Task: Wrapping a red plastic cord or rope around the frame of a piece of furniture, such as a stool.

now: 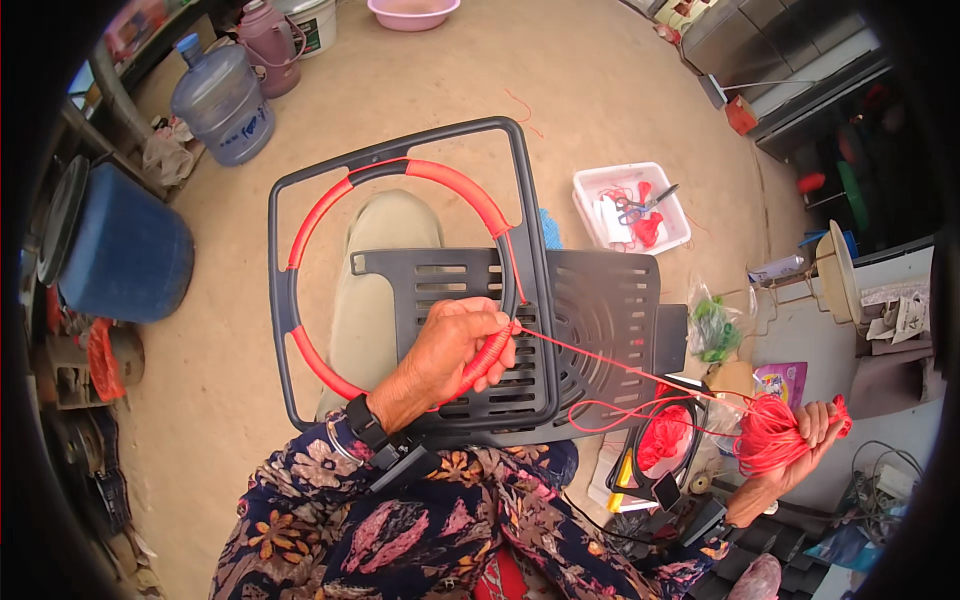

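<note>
A dark grey plastic frame (400, 150) rests on my lap and holds a ring (450, 180) partly wound in red cord. My left hand (455, 345) grips the ring's lower right part where the red wrapping ends. A taut red cord (600, 355) runs from there to the right. My right hand (810, 430) holds a bundle of red cord (768, 435), with loose loops hanging below the line.
A white tray (632, 208) with scissors and red cord sits on the floor ahead. A blue water jug (222, 100), a blue barrel (125, 250) and a pink basin (413, 12) stand at left and back. A second cord-wrapped ring (665, 440) and clutter lie at right.
</note>
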`<action>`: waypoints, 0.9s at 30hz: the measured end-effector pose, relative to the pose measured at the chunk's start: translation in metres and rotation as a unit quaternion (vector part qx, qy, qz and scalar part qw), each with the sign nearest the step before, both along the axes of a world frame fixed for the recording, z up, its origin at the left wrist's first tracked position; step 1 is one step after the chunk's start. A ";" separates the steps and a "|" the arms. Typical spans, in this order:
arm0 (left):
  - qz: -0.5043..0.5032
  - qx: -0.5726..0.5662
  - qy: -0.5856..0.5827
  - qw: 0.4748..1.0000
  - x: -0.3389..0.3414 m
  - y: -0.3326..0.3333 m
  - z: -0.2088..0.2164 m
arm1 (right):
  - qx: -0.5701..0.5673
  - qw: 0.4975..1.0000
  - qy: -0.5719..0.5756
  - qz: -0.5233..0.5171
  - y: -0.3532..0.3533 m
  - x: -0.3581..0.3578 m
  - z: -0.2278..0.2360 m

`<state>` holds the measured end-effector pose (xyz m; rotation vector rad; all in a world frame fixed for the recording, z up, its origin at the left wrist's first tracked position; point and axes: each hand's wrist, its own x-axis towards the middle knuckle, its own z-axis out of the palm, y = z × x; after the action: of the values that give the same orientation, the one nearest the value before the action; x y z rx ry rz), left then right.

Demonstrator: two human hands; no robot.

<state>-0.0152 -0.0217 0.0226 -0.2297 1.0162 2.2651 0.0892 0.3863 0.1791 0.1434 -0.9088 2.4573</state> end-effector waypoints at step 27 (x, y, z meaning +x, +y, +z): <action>0.007 -0.040 0.008 0.999 0.004 -0.005 0.003 | 0.479 0.770 -0.388 0.163 -0.214 -0.028 -0.105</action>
<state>-0.0113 -0.0268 0.0261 -0.2540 1.1180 2.2447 0.0608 0.1721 0.0739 -0.4502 -2.6389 2.0206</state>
